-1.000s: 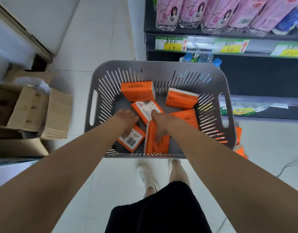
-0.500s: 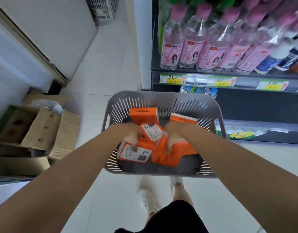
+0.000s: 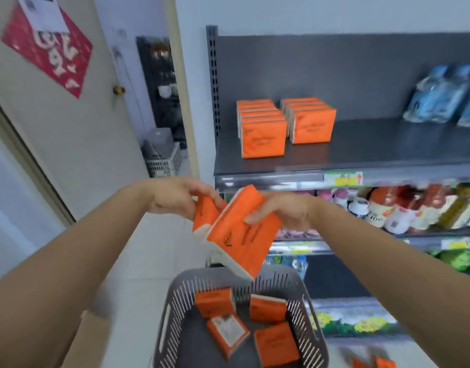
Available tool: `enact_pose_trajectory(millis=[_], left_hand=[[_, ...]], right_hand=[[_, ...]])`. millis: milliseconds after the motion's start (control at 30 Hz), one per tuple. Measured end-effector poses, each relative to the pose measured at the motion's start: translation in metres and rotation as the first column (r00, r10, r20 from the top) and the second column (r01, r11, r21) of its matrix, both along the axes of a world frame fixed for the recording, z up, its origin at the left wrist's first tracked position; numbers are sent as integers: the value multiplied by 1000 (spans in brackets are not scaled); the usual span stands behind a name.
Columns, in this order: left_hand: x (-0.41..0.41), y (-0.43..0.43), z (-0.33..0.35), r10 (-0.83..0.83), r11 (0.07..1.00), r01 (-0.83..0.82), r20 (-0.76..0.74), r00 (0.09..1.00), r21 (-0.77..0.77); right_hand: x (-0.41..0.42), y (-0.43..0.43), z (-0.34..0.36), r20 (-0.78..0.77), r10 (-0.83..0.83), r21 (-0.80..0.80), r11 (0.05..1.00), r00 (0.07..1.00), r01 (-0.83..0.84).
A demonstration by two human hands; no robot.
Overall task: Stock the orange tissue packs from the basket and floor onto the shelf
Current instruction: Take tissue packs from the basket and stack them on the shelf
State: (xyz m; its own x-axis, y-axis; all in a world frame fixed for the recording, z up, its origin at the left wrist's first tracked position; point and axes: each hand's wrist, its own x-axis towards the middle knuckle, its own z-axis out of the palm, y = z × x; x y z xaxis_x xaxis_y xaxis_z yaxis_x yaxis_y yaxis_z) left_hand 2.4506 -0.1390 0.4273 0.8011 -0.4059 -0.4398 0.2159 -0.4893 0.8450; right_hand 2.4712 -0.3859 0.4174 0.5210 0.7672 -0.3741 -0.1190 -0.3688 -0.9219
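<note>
My left hand (image 3: 175,197) grips one orange tissue pack (image 3: 203,211) in the air above the grey basket (image 3: 312,322). My right hand (image 3: 284,211) grips a larger bundle of orange packs (image 3: 242,240), tilted, touching the left pack. Both sit just below the front edge of the grey shelf (image 3: 387,147). Two rows of orange packs (image 3: 264,138) stand on that shelf at its left end. Several more orange packs (image 3: 268,309) lie loose in the basket. Two packs (image 3: 374,363) lie on the floor at bottom right.
Blue packets (image 3: 438,96) stand at the shelf's right end. Lower shelves hold bottles (image 3: 393,211). A door (image 3: 69,115) with a red poster is at left, a white crate (image 3: 165,160) behind it, and a cardboard box (image 3: 82,341) at bottom left.
Both hands have lifted out of the basket with orange packs and risen to just under the upper shelf. The view has tilted up from the basket to that shelf.
</note>
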Motion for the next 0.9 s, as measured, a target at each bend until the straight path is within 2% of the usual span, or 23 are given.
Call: enact_pose_trajectory(millis=[100,167,333,400,467,500,567,633,733,900], left_hand=[[9,-27,48,69,976,-55,56,996,-211],[16,-48,70,111,967,-77,130,985,-242],[40,-96,94,307,952,-292,329,893,-96],[50,-113,103,241,942,-316,429,870,110],[68,-133,114,92,893,-296,507,857,338],[78,-141,120,42,879,-277,517,855,387],[100,-158,131,-15,895,-213,503,864,391],[125,-174,138,-4,928,-170,464,886,331],[163,-197,137,51,935,-195,431,901,296],[214,-227,134,16,920,-192,458,889,341]], right_hand=[[3,-15,41,17,-108,121,987,994,105],[6,-22,55,50,-137,150,980,989,128],[29,-54,61,69,-320,279,915,945,290],[42,-72,63,51,-369,330,883,928,333],[58,-90,65,32,-400,358,860,916,363],[65,-99,66,24,-412,360,854,911,376],[82,-120,69,6,-447,366,833,894,414],[100,-142,71,-28,-481,395,800,876,452],[132,-176,72,-74,-521,441,748,850,497],[184,-220,69,-41,-563,402,747,826,529]])
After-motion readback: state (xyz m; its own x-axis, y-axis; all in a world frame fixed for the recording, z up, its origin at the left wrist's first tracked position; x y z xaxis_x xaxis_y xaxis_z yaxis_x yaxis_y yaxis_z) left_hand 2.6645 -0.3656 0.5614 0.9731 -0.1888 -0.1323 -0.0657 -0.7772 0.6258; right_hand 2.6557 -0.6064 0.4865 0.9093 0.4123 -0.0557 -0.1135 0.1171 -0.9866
